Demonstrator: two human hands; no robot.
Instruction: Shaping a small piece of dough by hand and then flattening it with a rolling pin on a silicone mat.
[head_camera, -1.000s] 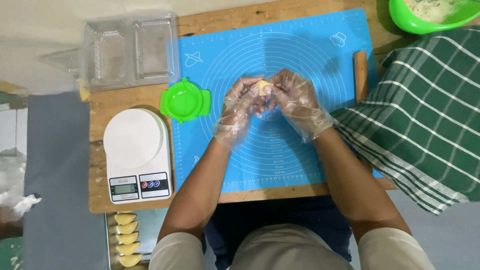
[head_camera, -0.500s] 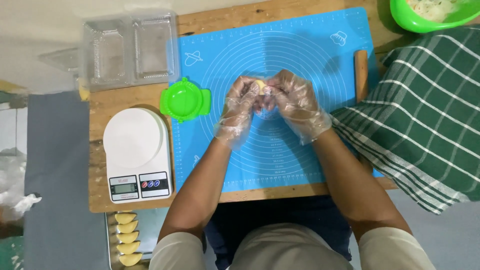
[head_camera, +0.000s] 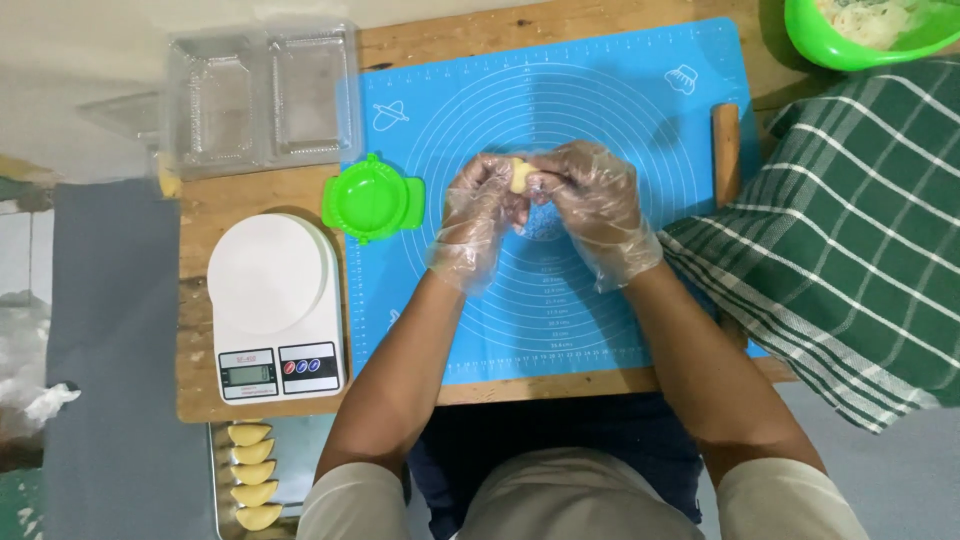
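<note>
Both my hands wear clear plastic gloves and meet over the blue silicone baking mat. My left hand and my right hand pinch a small pale yellow piece of dough between their fingertips, a little above the mat. Most of the dough is hidden by my fingers. A round green dumpling press lies open at the mat's left edge, just left of my left hand.
A white kitchen scale sits on the wooden board's left. Clear plastic containers stand at the back left. A wooden rolling pin, a green checked cloth and a green bowl are on the right. Several folded dumplings lie on a tray below.
My fingers have shifted slightly on the dough, working it between both hands. Everything else stays where it was.
</note>
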